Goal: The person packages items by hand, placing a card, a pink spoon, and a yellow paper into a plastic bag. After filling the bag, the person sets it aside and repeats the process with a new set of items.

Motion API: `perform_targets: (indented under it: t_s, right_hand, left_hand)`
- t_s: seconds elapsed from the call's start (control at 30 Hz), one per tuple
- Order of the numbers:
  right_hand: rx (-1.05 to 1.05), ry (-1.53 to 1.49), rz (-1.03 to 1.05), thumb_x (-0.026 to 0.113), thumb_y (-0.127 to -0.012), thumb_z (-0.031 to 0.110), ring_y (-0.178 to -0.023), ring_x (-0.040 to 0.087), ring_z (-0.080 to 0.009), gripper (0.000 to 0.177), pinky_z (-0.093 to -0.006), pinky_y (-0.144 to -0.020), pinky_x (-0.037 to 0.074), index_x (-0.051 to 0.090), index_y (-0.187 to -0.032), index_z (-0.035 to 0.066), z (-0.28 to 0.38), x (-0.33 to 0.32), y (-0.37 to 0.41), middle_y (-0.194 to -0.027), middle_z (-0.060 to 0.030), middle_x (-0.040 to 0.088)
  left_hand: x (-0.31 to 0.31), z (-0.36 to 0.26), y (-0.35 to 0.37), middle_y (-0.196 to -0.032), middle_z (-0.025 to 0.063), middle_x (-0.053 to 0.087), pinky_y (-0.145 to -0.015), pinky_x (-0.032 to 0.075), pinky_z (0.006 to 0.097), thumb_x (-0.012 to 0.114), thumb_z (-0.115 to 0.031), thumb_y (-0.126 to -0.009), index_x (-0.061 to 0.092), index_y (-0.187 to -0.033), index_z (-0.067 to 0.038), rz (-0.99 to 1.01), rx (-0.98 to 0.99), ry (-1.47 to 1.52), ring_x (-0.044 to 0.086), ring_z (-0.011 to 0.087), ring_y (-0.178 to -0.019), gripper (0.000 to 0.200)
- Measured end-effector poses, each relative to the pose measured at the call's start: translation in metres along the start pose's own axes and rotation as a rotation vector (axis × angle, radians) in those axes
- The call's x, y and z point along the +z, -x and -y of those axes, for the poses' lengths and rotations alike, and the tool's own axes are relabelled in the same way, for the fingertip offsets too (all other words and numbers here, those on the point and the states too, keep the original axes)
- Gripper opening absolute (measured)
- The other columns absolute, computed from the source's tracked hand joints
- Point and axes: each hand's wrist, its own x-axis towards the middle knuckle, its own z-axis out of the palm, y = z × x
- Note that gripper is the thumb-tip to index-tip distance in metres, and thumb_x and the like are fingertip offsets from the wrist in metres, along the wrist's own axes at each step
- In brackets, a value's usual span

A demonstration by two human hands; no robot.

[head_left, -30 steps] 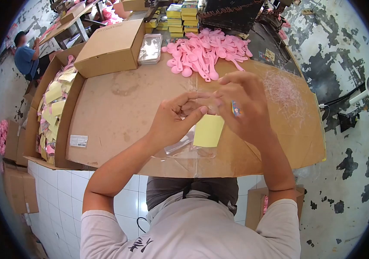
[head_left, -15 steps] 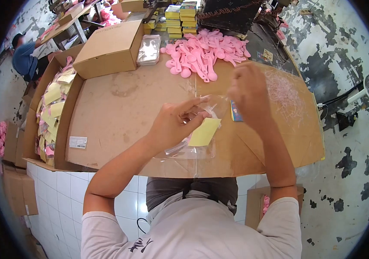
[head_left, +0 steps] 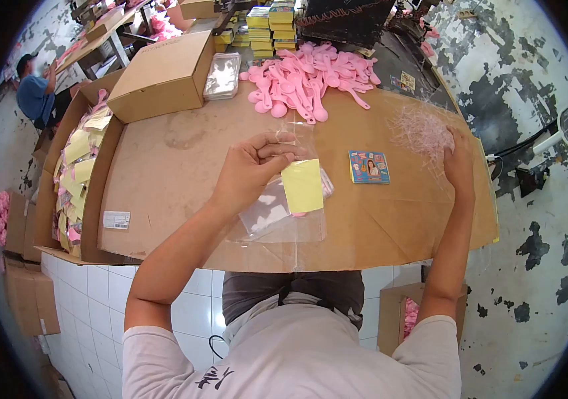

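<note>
My left hand [head_left: 257, 166] is closed, thumb against fingers, on a clear plastic bag with a yellow card [head_left: 302, 186] showing at its front. Below the card a bit of pink peeks out. Beneath lie more clear bags [head_left: 264, 214] on the cardboard table cover [head_left: 184, 173]. My right hand [head_left: 458, 156] reaches the edge of a heap of thin clear strips [head_left: 420, 133] at the right; its fingertips are partly hidden. Between the hands sits a small stack of blue printed cards [head_left: 368, 167].
Pink spoons [head_left: 310, 80] are piled at the back. A closed carton [head_left: 161, 73], a stack of clear bags [head_left: 223, 76] and yellow card stacks [head_left: 271, 26] stand behind. An open box of filled bags [head_left: 78, 173] is at the left; a person [head_left: 36, 93] sits beyond.
My right hand has moved from above the blue cards to the strips at the right, uncovering the cards. My left hand has shifted slightly left with the bag, and the yellow card hangs straighter.
</note>
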Motion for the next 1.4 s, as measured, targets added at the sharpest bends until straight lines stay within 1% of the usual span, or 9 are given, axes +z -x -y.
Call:
perform_targets:
  t_s: [0.1,0.17,0.37,0.47,0.57,0.73,0.93,1.17,1.4]
  right_hand:
    - [-0.143,-0.133,-0.166,0.068,-0.089,0.005,-0.126,0.055,-0.0386,0.04,-0.0454,-0.109,0.042,0.065,-0.129,0.007,0.065,-0.016,-0.003,-0.132,-0.0173,0.061]
    - [-0.198,-0.384,-0.108,0.067,-0.091,0.007,-0.124,0.057,-0.036,0.035,-0.0443,-0.107,0.043,0.067,-0.126,0.008,0.11,-0.018,0.001,-0.129,-0.0157,0.062]
    - [-0.38,-0.97,0.451,0.074,-0.092,0.014,-0.093,0.068,-0.0205,0.039,-0.0328,-0.082,0.053,0.065,-0.128,0.002,0.227,-0.036,0.023,-0.105,-0.0122,0.07]
    - [-0.219,-1.181,0.762,0.073,-0.095,0.012,-0.092,0.068,-0.0138,0.035,-0.0283,-0.077,0.054,0.064,-0.127,-0.001,0.248,-0.022,0.024,-0.107,-0.0106,0.072]
    - [-0.097,-1.556,0.81,0.071,-0.097,0.009,-0.096,0.068,-0.0119,0.031,-0.0279,-0.082,0.055,0.064,-0.126,-0.001,0.257,-0.004,0.025,-0.111,-0.0094,0.072]
    - [-0.102,-1.567,0.825,0.068,-0.099,0.005,-0.098,0.068,-0.0124,0.027,-0.0281,-0.087,0.055,0.064,-0.125,-0.001,0.246,-0.003,0.025,-0.111,-0.0073,0.072]
    - [0.014,-1.539,0.756,0.069,-0.099,0.006,-0.096,0.067,-0.0097,0.019,-0.026,-0.086,0.054,0.069,-0.117,-0.001,0.236,0.008,0.029,-0.104,-0.0039,0.072]
    - [0.097,-1.627,0.763,0.068,-0.098,0.005,-0.092,0.066,-0.008,0.017,-0.0248,-0.084,0.053,0.072,-0.114,-0.001,0.227,0.014,0.031,-0.1,-0.0021,0.073]
    - [0.028,-1.547,0.729,0.067,-0.099,0.01,-0.092,0.066,-0.0092,0.015,-0.0272,-0.085,0.053,0.075,-0.106,-0.001,0.221,0.019,0.031,-0.1,-0.0014,0.074]
  left_hand:
    - [0.004,-0.004,0.001,-0.114,0.0156,0.075,-0.091,0.059,0.0304,0.065,-0.007,-0.101,0.06,-0.133,0.007,-0.035,-0.057,-0.025,0.072,0.0189,-0.108,0.035]
    - [0.005,-0.004,-0.001,-0.114,0.0158,0.075,-0.092,0.059,0.0302,0.065,-0.006,-0.101,0.059,-0.134,0.007,-0.052,-0.035,-0.032,0.072,0.0193,-0.108,0.036]
    - [0.007,0.008,-0.001,-0.114,0.0152,0.075,-0.087,0.061,0.0298,0.066,-0.007,-0.101,0.059,-0.134,0.006,-0.057,0.071,-0.045,0.073,0.0173,-0.101,0.036]
    - [0.008,0.003,0.001,-0.115,0.0155,0.075,-0.084,0.062,0.0304,0.065,-0.009,-0.102,0.059,-0.135,0.005,-0.064,0.066,-0.045,0.073,0.0171,-0.101,0.036]
    - [0.005,-0.001,0.002,-0.114,0.0158,0.075,-0.083,0.062,0.0301,0.066,-0.011,-0.102,0.058,-0.135,0.005,-0.072,0.092,-0.059,0.072,0.0169,-0.101,0.037]
    - [0.002,-0.002,-0.001,-0.108,0.0113,0.076,-0.083,0.06,0.0308,0.066,-0.013,-0.103,0.063,-0.133,0.003,0.027,-0.03,0.027,0.071,0.0137,-0.097,0.034]
    - [0.002,0.009,0.0,-0.101,0.0077,0.077,-0.076,0.054,0.0251,0.07,-0.015,-0.101,0.074,-0.117,0.002,0.015,-0.032,-0.169,0.068,0.0089,-0.087,0.024]
    - [0.002,0.014,0.002,-0.099,0.0072,0.077,-0.078,0.057,0.0268,0.069,-0.012,-0.1,0.073,-0.122,0.001,-0.015,0.007,-0.155,0.07,0.0106,-0.088,0.026]
    - [-0.001,0.013,0.003,-0.107,0.0109,0.076,-0.082,0.059,0.0299,0.067,-0.013,-0.101,0.072,-0.122,0.004,0.044,0.004,-0.144,0.071,0.0135,-0.091,0.027]
